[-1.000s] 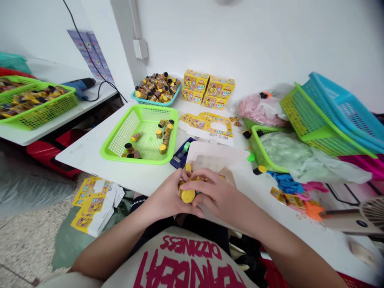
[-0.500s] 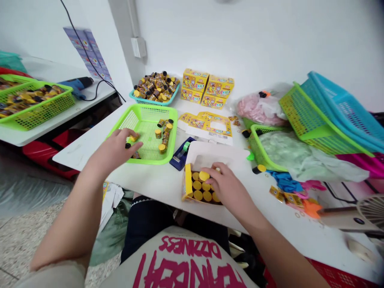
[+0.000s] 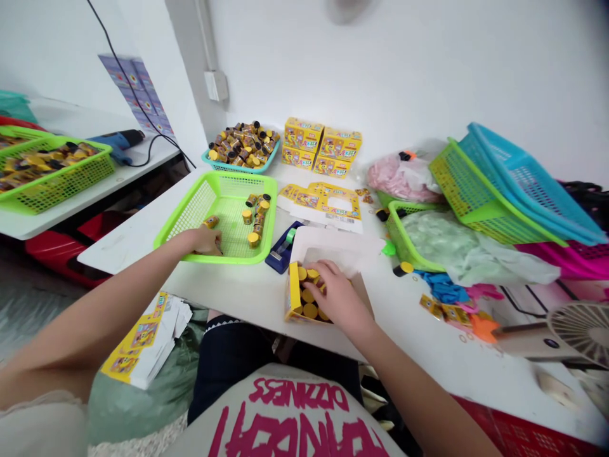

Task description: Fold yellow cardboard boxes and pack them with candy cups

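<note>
My left hand (image 3: 208,242) reaches over the near rim of the green basket (image 3: 188,190). Its fingers curl round a small jar, mostly hidden; only a dark bit shows by the fingertips. Just behind it lies a loose jar (image 3: 210,221), and several jars with yellow or black lids (image 3: 254,239) are grouped on the basket's right side. Over the yellow carton (image 3: 294,291), which has its white flap (image 3: 328,244) folded back, is my right hand (image 3: 335,289). Its fingers and thumb close about a yellow-lidded jar (image 3: 313,274) among upright jars; the palm covers the carton's right part.
A blue tape dispenser (image 3: 284,249) stands between basket and carton. Behind are a heaped blue basket (image 3: 240,167), stacked yellow boxes (image 3: 316,147) and flat cartons (image 3: 323,202). To the right are stacked baskets (image 3: 495,197), plastic bags (image 3: 442,238), a loose jar (image 3: 403,268) and a fan (image 3: 578,330).
My left hand has dropped lower into the basket and its fingers have curled in. My right hand has moved slightly left and down over the jars in the carton. The view has shifted a little.
</note>
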`<action>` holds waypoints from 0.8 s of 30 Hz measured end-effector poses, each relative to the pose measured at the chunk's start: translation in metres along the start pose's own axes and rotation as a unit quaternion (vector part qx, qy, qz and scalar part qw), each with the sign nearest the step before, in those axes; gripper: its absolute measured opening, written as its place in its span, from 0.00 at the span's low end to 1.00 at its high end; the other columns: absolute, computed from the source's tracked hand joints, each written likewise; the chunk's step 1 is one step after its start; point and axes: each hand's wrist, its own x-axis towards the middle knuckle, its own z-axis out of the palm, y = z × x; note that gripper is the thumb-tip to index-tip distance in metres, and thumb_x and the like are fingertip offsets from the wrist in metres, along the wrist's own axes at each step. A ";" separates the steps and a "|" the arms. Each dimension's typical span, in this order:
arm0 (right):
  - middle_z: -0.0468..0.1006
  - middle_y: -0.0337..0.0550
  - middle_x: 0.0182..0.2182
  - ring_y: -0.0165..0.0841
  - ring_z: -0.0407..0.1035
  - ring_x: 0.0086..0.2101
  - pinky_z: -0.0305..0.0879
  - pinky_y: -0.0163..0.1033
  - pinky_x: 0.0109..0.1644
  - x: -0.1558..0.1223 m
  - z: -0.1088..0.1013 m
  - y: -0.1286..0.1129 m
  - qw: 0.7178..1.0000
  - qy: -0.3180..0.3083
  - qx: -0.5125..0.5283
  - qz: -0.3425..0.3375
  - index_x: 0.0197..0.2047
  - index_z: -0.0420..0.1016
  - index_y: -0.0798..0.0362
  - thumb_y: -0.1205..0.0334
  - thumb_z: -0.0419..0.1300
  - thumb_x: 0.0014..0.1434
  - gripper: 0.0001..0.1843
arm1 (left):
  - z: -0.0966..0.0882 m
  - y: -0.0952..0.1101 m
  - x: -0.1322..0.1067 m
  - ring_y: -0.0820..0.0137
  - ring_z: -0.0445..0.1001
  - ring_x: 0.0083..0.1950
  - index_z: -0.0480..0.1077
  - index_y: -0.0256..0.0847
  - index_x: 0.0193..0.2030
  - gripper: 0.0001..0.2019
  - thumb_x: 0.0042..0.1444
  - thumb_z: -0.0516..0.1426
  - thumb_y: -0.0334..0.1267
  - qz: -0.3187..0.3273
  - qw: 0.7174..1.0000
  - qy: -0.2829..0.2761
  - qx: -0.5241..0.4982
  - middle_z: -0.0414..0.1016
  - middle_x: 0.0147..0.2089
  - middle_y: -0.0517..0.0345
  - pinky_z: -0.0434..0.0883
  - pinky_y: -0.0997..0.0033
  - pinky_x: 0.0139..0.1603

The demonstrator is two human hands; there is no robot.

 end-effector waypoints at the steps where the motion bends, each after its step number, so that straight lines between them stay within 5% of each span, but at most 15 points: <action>1: 0.70 0.47 0.54 0.35 0.75 0.38 0.73 0.46 0.47 -0.001 -0.004 -0.001 1.000 0.012 0.000 0.000 0.53 0.70 0.48 0.63 0.56 0.63 0.15 | -0.003 -0.001 -0.003 0.57 0.75 0.32 0.73 0.36 0.42 0.26 0.34 0.65 0.47 0.008 1.000 0.007 -0.014 0.73 0.45 0.40 0.69 0.63 0.30; 5: 0.70 0.48 0.52 0.33 0.73 0.35 0.73 0.45 0.43 -0.009 -0.023 -0.013 0.995 0.086 0.055 -0.019 0.53 0.70 0.47 0.59 0.56 0.64 0.15 | -0.021 0.007 -0.042 0.65 0.73 0.37 0.67 0.39 0.47 0.24 0.46 0.60 0.52 0.057 0.989 0.095 -0.096 0.72 0.41 0.53 0.69 0.69 0.34; 7: 0.71 0.46 0.50 0.31 0.72 0.34 0.73 0.40 0.38 -0.015 -0.032 -0.024 0.985 0.082 0.146 -0.035 0.51 0.71 0.46 0.59 0.56 0.63 0.12 | -0.022 0.025 -0.076 0.67 0.71 0.36 0.63 0.40 0.50 0.26 0.51 0.58 0.55 0.111 0.957 0.177 -0.199 0.69 0.39 0.56 0.68 0.71 0.34; 10: 0.71 0.44 0.50 0.30 0.73 0.38 0.73 0.37 0.38 -0.023 -0.037 -0.044 0.948 0.013 0.317 -0.041 0.54 0.68 0.42 0.58 0.58 0.63 0.15 | -0.003 0.067 -0.127 0.68 0.69 0.38 0.62 0.42 0.49 0.25 0.49 0.63 0.50 0.262 0.882 0.231 -0.318 0.67 0.39 0.58 0.69 0.70 0.37; 13: 0.71 0.43 0.52 0.31 0.73 0.44 0.73 0.38 0.44 -0.024 -0.033 -0.059 0.896 -0.051 0.439 -0.036 0.58 0.63 0.40 0.55 0.59 0.63 0.20 | 0.030 0.110 -0.157 0.64 0.69 0.51 0.63 0.44 0.50 0.23 0.49 0.64 0.40 0.375 0.836 0.248 -0.316 0.64 0.49 0.54 0.69 0.64 0.51; 16: 0.75 0.42 0.48 0.31 0.73 0.46 0.72 0.39 0.48 -0.023 -0.028 -0.060 0.872 -0.059 0.486 -0.010 0.55 0.63 0.42 0.55 0.61 0.61 0.20 | 0.056 0.137 -0.163 0.59 0.60 0.64 0.60 0.46 0.56 0.31 0.46 0.65 0.32 0.405 0.829 0.242 -0.299 0.58 0.57 0.50 0.63 0.60 0.62; 19: 0.78 0.42 0.47 0.33 0.73 0.46 0.71 0.42 0.51 -0.024 -0.032 -0.047 0.886 -0.036 0.462 0.015 0.52 0.65 0.45 0.56 0.64 0.58 0.20 | 0.066 0.143 -0.156 0.58 0.58 0.66 0.59 0.48 0.59 0.36 0.44 0.69 0.35 0.411 0.817 0.200 -0.353 0.57 0.60 0.50 0.61 0.60 0.65; 24: 0.78 0.46 0.46 0.35 0.74 0.39 0.74 0.44 0.44 -0.028 -0.050 -0.008 0.958 0.048 0.275 0.072 0.54 0.71 0.48 0.55 0.63 0.58 0.21 | 0.067 0.135 -0.142 0.73 0.70 0.39 0.66 0.50 0.53 0.21 0.54 0.65 0.42 0.321 0.726 0.055 -0.605 0.68 0.43 0.60 0.71 0.73 0.41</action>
